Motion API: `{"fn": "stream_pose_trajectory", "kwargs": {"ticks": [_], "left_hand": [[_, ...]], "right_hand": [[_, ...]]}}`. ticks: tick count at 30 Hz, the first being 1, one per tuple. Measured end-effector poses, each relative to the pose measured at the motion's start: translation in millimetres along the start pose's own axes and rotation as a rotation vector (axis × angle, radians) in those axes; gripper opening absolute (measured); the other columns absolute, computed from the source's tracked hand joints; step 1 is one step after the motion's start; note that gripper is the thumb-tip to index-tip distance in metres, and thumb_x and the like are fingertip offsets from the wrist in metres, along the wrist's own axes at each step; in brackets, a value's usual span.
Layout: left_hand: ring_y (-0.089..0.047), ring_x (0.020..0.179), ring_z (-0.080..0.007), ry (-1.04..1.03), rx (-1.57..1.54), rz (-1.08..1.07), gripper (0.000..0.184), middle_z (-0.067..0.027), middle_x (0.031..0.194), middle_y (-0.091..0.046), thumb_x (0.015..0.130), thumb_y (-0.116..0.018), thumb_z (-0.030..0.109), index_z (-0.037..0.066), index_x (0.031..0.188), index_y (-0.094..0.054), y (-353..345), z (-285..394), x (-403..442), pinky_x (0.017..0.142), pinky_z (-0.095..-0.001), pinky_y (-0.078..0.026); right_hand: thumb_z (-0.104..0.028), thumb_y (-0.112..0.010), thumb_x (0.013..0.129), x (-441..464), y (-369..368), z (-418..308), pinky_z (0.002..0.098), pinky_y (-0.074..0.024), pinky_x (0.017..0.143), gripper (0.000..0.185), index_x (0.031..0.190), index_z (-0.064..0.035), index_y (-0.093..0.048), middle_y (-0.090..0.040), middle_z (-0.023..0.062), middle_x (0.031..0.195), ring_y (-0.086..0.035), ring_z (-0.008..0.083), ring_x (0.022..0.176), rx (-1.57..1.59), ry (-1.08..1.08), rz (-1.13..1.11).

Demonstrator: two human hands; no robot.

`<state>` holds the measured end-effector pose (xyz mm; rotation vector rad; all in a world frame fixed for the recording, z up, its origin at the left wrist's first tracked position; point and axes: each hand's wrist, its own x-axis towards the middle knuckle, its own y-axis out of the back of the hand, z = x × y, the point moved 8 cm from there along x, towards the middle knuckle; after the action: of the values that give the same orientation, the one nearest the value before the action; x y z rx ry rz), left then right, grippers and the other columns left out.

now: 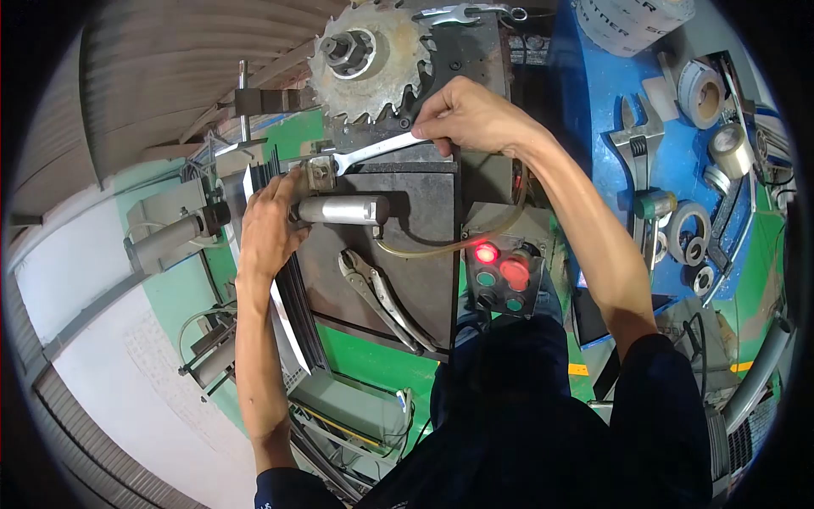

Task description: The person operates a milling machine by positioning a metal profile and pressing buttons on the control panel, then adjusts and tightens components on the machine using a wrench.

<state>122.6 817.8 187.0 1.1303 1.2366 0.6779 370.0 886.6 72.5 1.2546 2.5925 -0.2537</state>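
Observation:
My right hand [475, 117] pinches one end of a wrench [377, 153]. The wrench's other end sits at a bolt on a small metal block [320, 173]. Over the left side of that block lies my left hand [270, 222], fingers curled around its edge and thumb beside a silver pneumatic cylinder [343, 209]. Exactly where those fingertips press is partly hidden. Below the cylinder, a pair of locking pliers [386, 301] rests on the dark metal plate [424, 254]. A large toothed sprocket [373, 72] stands just beyond the wrench.
A control box [500, 276] with a lit red button is near my body, a hose [441, 250] running above it. On the blue table [585, 153] at right are an adjustable wrench [636, 144], a hammer [653, 205], tape rolls [702, 93] and rings. Another wrench [462, 14] lies behind the sprocket.

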Motion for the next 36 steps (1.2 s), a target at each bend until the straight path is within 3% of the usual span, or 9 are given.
{"fn": "stream_pose_trajectory", "kwargs": {"ticks": [7, 11, 13, 15, 22, 27, 32, 34, 36], "left_hand": [[-0.061, 0.117, -0.0434, -0.001, -0.057, -0.013, 0.090, -0.0209, 0.130, -0.063, 0.056, -0.084, -0.005, 0.001, 0.141, -0.052, 5, 8, 2, 0.097, -0.0462, -0.051], [-0.061, 0.116, -0.0420, 0.020, -0.043, -0.039, 0.091, -0.0196, 0.128, -0.063, 0.057, -0.087, -0.003, 0.001, 0.140, -0.052, 3, 6, 3, 0.100, -0.0455, -0.050], [-0.061, 0.115, -0.0419, 0.012, -0.012, -0.032, 0.090, -0.0199, 0.128, -0.063, 0.057, -0.087, -0.003, 0.001, 0.140, -0.052, 4, 9, 5, 0.099, -0.0453, -0.050], [-0.062, 0.114, -0.0419, 0.045, -0.015, -0.048, 0.089, -0.0201, 0.128, -0.063, 0.057, -0.087, -0.003, 0.000, 0.139, -0.052, 5, 10, 3, 0.098, -0.0454, -0.051], [-0.063, 0.112, -0.0423, 0.020, -0.017, -0.018, 0.088, -0.0201, 0.126, -0.064, 0.058, -0.087, 0.000, 0.001, 0.139, -0.053, 6, 12, 2, 0.096, -0.0457, -0.052], [-0.063, 0.112, -0.0427, 0.049, 0.000, -0.006, 0.088, -0.0200, 0.125, -0.065, 0.058, -0.087, 0.000, 0.002, 0.139, -0.053, 3, 9, 4, 0.096, -0.0460, -0.052], [-0.062, 0.114, -0.0424, 0.063, -0.015, -0.017, 0.088, -0.0200, 0.127, -0.064, 0.058, -0.087, 0.000, 0.003, 0.139, -0.053, 2, 7, 1, 0.098, -0.0456, -0.052], [-0.062, 0.115, -0.0424, 0.060, -0.010, 0.002, 0.088, -0.0202, 0.128, -0.064, 0.058, -0.088, 0.000, 0.003, 0.139, -0.054, 0, 5, 1, 0.098, -0.0456, -0.052], [-0.062, 0.115, -0.0423, 0.045, -0.003, 0.019, 0.088, -0.0203, 0.129, -0.064, 0.057, -0.088, 0.000, 0.003, 0.138, -0.054, 3, 8, 1, 0.098, -0.0457, -0.052]], "right_hand": [[-0.024, -0.078, 0.086, 11, 8, -8, 0.0302, -0.0396, 0.055, 0.023, 0.089, -0.0013, -0.078, -0.066, 0.0063, 0.061, -0.059, 0.0112, 0.055, -0.135, -0.025, 0.072], [-0.025, -0.076, 0.088, -8, -13, -7, 0.0346, -0.0479, 0.056, 0.023, 0.085, -0.0019, -0.077, -0.068, 0.0076, 0.061, -0.064, 0.0146, 0.057, -0.141, 0.017, 0.090], [-0.024, -0.073, 0.090, -31, -32, -5, 0.0418, -0.0525, 0.066, 0.024, 0.086, 0.0001, -0.075, -0.069, 0.0144, 0.066, -0.069, 0.0250, 0.063, -0.211, 0.101, 0.206], [-0.022, -0.073, 0.090, -45, -44, -3, 0.0423, -0.0522, 0.069, 0.025, 0.086, 0.0019, -0.074, -0.069, 0.0178, 0.070, -0.069, 0.0310, 0.067, -0.196, 0.214, 0.348], [-0.023, -0.072, 0.089, -49, -42, 4, 0.0450, -0.0518, 0.079, 0.024, 0.092, 0.0008, -0.074, -0.072, 0.0196, 0.084, -0.069, 0.0344, 0.081, -0.157, 0.100, 0.241], [-0.020, -0.068, 0.092, -56, -60, -3, 0.0485, -0.0514, 0.085, 0.022, 0.098, 0.0014, -0.071, -0.072, 0.0222, 0.091, -0.067, 0.0374, 0.092, -0.263, 0.207, 0.306], [-0.017, -0.067, 0.092, -60, -71, -8, 0.0481, -0.0512, 0.082, 0.020, 0.095, 0.0024, -0.069, -0.071, 0.0216, 0.085, -0.068, 0.0382, 0.082, -0.355, 0.297, 0.255], [-0.016, -0.067, 0.092, -52, -64, 9, 0.0469, -0.0510, 0.077, 0.019, 0.093, 0.0024, -0.068, -0.071, 0.0207, 0.081, -0.068, 0.0380, 0.074, -0.095, 0.121, 0.187], [-0.016, -0.067, 0.092, -57, -68, 8, 0.0459, -0.0508, 0.075, 0.019, 0.092, 0.0025, -0.068, -0.070, 0.0201, 0.080, -0.068, 0.0368, 0.074, -0.102, 0.153, 0.228]]}}
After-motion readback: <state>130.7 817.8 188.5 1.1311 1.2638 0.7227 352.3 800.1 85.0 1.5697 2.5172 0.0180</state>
